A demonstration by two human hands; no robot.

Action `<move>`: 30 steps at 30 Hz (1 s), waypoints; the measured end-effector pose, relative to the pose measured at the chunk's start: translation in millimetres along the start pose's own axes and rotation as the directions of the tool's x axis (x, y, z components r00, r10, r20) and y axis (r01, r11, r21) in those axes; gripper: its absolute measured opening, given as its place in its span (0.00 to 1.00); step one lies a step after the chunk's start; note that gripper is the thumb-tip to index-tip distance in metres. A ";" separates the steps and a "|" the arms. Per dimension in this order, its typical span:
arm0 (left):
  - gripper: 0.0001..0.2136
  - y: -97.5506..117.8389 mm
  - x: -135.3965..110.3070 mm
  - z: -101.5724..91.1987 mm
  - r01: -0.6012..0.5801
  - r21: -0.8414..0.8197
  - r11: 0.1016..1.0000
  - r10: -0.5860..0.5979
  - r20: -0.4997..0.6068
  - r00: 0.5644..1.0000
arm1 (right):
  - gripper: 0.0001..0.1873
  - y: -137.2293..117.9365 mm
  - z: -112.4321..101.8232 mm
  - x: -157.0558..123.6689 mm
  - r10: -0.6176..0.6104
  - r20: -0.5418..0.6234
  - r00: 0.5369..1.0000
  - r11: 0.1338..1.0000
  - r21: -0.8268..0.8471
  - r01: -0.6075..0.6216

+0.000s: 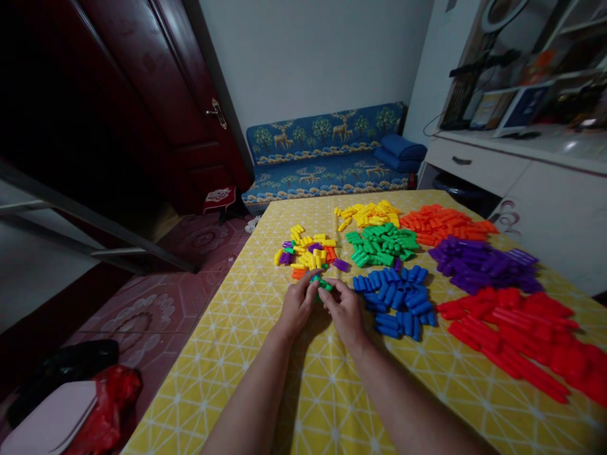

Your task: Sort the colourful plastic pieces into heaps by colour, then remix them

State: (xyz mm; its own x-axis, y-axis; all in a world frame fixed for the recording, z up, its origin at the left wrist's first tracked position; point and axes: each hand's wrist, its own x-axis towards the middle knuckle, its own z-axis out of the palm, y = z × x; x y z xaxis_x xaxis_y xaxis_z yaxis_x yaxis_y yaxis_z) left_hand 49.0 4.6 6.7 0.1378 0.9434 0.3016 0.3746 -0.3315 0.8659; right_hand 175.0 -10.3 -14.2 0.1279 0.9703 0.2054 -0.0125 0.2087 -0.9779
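My left hand (pixel 298 303) and my right hand (pixel 345 308) come together over the table, both with fingers closed on green plastic pieces (pixel 320 284). Whether these pieces are joined cannot be made out. Just beyond my hands lies a mixed pile (pixel 308 253) of yellow, purple, orange and green pieces. Close to the right hand is a heap of blue tube-like pieces (pixel 393 294). Behind the blue heap sits a green pile (pixel 382 243), and a single purple piece (pixel 341 265) lies near my right fingers.
A yellow patterned cloth (pixel 237 360) covers the table. Yellow (pixel 370 213), orange (pixel 443 224), purple (pixel 478 264) and red piles (pixel 521 332) spread along its back and right. Beyond stand a blue sofa (pixel 313 164), a dark red door (pixel 165 101) and a white cabinet (pixel 545 196).
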 end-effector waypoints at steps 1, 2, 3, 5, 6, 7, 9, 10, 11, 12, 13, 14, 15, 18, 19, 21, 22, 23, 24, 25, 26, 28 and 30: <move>0.17 -0.2 0.2 0.5 0.015 0.000 1.000 -0.015 -0.007 1.000 | 0.17 0.4 -0.4 -0.2 0.038 0.003 0.999 0.999 0.039 -0.038; 0.18 -0.5 0.4 0.5 0.024 -0.004 1.000 -0.024 -0.021 0.999 | 0.17 0.7 -1.0 -0.2 0.075 -0.005 0.997 0.993 0.089 -0.074; 0.18 -1.0 0.5 0.1 0.027 -0.009 1.000 -0.028 -0.041 0.999 | 0.17 1.0 -1.6 0.1 0.109 -0.031 0.994 0.983 0.152 -0.103; 0.18 -2.5 0.6 -1.8 0.019 -0.018 1.000 -0.021 -0.086 0.996 | 0.17 1.2 -2.9 1.0 0.166 -0.098 0.981 0.950 0.283 -0.132; 0.18 -3.3 0.6 -3.0 0.015 -0.021 1.000 -0.017 -0.108 0.994 | 0.17 0.8 -3.3 1.3 0.186 -0.121 0.975 0.935 0.328 -0.138; 0.18 -4.1 0.5 -4.2 0.014 -0.026 1.000 -0.017 -0.125 0.992 | 0.17 0.0 -3.4 1.4 0.195 -0.128 0.972 0.927 0.347 -0.140; 0.18 -5.4 0.4 -5.7 0.014 -0.039 0.999 -0.020 -0.142 0.990 | 0.18 -2.9 -2.7 0.5 0.187 -0.097 0.978 0.936 0.320 -0.147; 0.18 -6.0 0.4 -5.9 0.010 -0.048 0.999 -0.018 -0.150 0.989 | 0.19 -4.8 -2.0 -0.2 0.180 -0.067 0.981 0.942 0.298 -0.152; 0.18 -6.5 0.4 -5.8 0.005 -0.059 0.998 -0.014 -0.155 0.988 | 0.20 -6.7 -1.4 -0.9 0.175 -0.041 0.984 0.946 0.283 -0.156; 0.18 -7.2 0.4 -5.5 -0.003 -0.068 0.998 -0.008 -0.160 0.987 | 0.21 -8.4 -0.9 -1.5 0.172 -0.018 0.985 0.946 0.281 -0.160; 0.18 -7.9 0.4 -4.9 -0.011 -0.075 0.997 -0.002 -0.165 0.986 | 0.21 -9.6 -0.6 -1.9 0.174 0.003 0.985 0.942 0.291 -0.167; 0.18 -8.9 0.4 -4.3 -0.016 -0.079 0.997 0.003 -0.169 0.986 | 0.21 -10.2 -0.6 -1.9 0.183 0.019 0.983 0.934 0.309 -0.180; 0.18 -9.9 0.5 -3.5 -0.019 -0.078 0.997 0.006 -0.167 0.986 | 0.21 -10.1 -1.0 -1.7 0.197 0.033 0.980 0.923 0.330 -0.197; 0.19 -12.8 1.0 -0.9 -0.024 -0.078 0.997 0.013 -0.135 0.991 | 0.20 -7.6 -2.8 0.3 0.237 0.033 0.971 0.891 0.391 -0.230; 0.21 -13.3 1.2 0.2 -0.025 -0.089 0.996 0.014 -0.119 0.993 | 0.21 -6.8 -3.3 0.9 0.245 0.025 0.969 0.886 0.400 -0.234; 0.25 -13.0 1.6 2.1 -0.026 -0.134 0.991 0.013 -0.094 0.996 | 0.22 -6.6 -3.8 1.9 0.254 0.025 0.967 0.889 0.387 -0.243; 0.26 -12.3 1.8 2.9 -0.026 -0.164 0.986 0.012 -0.088 0.996 | 0.23 -7.5 -3.9 2.1 0.253 0.035 0.967 0.896 0.369 -0.248; 0.27 -11.5 1.9 3.5 -0.026 -0.197 0.980 0.009 -0.084 0.996 | 0.23 -8.7 -3.8 2.1 0.248 0.048 0.967 0.903 0.349 -0.249; 0.28 -10.6 2.0 3.8 -0.026 -0.230 0.973 0.006 -0.084 0.996 | 0.23 -10.3 -3.6 1.9 0.241 0.059 0.969 0.910 0.332 -0.247; 0.29 -9.8 1.9 3.9 -0.024 -0.259 0.966 0.002 -0.085 0.996 | 0.23 -11.9 -3.3 1.6 0.234 0.067 0.970 0.916 0.318 -0.243; 0.29 -9.1 1.7 3.7 -0.019 -0.282 0.959 -0.006 -0.087 0.996 | 0.23 -13.2 -3.1 1.2 0.230 0.072 0.970 0.921 0.307 -0.241; 0.28 -8.1 1.1 2.8 0.000 -0.305 0.952 -0.027 -0.087 0.996 | 0.22 -14.6 -2.6 0.4 0.232 0.070 0.970 0.929 0.280 -0.243; 0.27 -7.3 0.4 1.6 0.019 -0.288 0.957 -0.040 -0.070 0.997 | 0.22 -13.4 -2.2 -0.2 0.227 0.069 0.971 0.938 0.251 -0.238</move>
State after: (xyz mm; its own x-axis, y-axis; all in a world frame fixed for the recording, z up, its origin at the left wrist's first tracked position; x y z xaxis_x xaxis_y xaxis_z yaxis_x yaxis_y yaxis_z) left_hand 47.7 7.4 -0.1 0.0581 0.9542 0.2934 0.0970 -0.2979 0.9497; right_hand 177.3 -13.5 -1.2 0.0526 0.9984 -0.0201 -0.2914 -0.0039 -0.9566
